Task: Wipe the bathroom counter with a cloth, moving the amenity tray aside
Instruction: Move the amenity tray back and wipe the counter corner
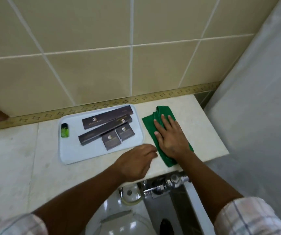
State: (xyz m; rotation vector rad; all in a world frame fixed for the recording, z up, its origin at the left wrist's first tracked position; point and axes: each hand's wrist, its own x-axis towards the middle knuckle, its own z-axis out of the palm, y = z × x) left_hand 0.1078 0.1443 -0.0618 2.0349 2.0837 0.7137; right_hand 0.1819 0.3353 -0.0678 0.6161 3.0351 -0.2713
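A green cloth (149,122) lies folded on the right part of the pale stone counter (200,126). My right hand (170,138) presses flat on the cloth, fingers spread and pointing to the wall. A white amenity tray (70,153) sits to the left of the cloth, holding two long dark boxes, two small dark boxes (111,141) and a small green bottle (64,132). My left hand (136,161) hovers loosely curled over the counter just off the tray's near right corner, holding nothing; whether it touches the tray I cannot tell.
A beige tiled wall (102,73) with a patterned border strip rises behind the counter. A grey wall (258,107) closes off the right end. Below the counter's front edge are chrome flush fittings (167,184) and a white toilet (122,219).
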